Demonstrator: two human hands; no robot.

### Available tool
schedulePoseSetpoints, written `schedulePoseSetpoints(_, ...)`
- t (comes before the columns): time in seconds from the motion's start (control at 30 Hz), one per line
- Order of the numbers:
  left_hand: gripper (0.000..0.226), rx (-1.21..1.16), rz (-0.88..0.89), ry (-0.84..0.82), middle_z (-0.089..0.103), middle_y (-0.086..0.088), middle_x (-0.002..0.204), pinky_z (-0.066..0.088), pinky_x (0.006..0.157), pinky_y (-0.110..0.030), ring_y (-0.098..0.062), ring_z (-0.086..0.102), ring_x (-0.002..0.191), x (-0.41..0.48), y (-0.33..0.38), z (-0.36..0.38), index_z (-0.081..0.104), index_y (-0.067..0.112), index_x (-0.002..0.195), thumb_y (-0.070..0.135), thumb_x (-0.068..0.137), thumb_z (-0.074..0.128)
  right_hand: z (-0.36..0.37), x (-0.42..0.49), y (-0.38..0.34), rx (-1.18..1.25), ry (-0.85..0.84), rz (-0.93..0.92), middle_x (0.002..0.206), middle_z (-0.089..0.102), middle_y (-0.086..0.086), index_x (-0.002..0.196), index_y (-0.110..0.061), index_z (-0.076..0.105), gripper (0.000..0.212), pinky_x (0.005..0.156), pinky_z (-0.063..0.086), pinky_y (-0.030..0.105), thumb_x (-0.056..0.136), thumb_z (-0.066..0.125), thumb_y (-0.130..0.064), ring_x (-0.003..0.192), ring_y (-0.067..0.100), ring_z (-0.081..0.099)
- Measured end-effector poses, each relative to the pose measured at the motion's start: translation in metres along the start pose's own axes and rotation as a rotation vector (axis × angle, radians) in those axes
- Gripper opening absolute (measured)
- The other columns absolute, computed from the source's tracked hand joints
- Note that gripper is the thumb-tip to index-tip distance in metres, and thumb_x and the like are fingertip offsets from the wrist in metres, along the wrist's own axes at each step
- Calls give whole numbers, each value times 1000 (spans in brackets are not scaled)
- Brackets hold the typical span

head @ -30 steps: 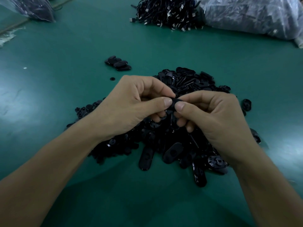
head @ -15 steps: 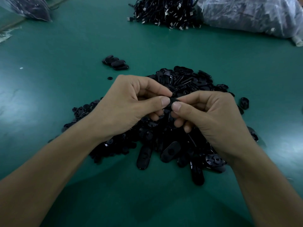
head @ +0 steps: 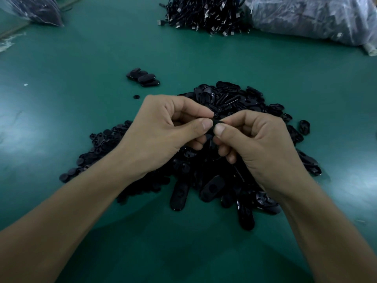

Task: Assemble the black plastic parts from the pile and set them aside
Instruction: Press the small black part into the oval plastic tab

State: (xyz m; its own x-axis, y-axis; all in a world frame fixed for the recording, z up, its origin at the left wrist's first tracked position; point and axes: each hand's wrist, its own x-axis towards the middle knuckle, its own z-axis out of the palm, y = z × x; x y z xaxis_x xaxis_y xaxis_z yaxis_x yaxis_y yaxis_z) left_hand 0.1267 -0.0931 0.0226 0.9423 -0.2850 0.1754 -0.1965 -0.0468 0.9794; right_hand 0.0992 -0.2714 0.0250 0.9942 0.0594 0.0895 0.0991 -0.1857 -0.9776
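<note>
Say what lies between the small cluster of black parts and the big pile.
Head view: one small round black piece lies on the green table between the cluster and the pile; the rest is bare.

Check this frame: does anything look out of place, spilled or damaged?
One small round part lies alone on the table, between the pile and the set-aside group: a likely stray. Left hand and right hand pinch a black part; no damage shows.

Open green table (head: 71, 123) lies left of the pile (head: 234, 103). Small set-aside group (head: 143, 79) and far cable heap (head: 204, 15) obstruct the far side.
</note>
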Motion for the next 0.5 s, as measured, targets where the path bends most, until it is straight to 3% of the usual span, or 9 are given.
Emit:
schedulePoseSetpoints(0.3,16,-8,8,-21,75,-1,73,56,62,-18,-9,70,62,-3,1,3,73,15,94,1,85,73,-1,0,-1,11,36,-25,63,68,1,76,-19,68,13,46,42,14,87,72,-13,50,6,58)
schedulePoseSetpoints(0.5,21,-31,-20,-28,75,-2,71,56,60,-17,-9,71,61,-3,3,1,73,13,92,20,72,75,-7,0,-2,-10,-43,-15,69,72,4,83,-14,71,7,47,47,17,90,72,-11,54,7,62)
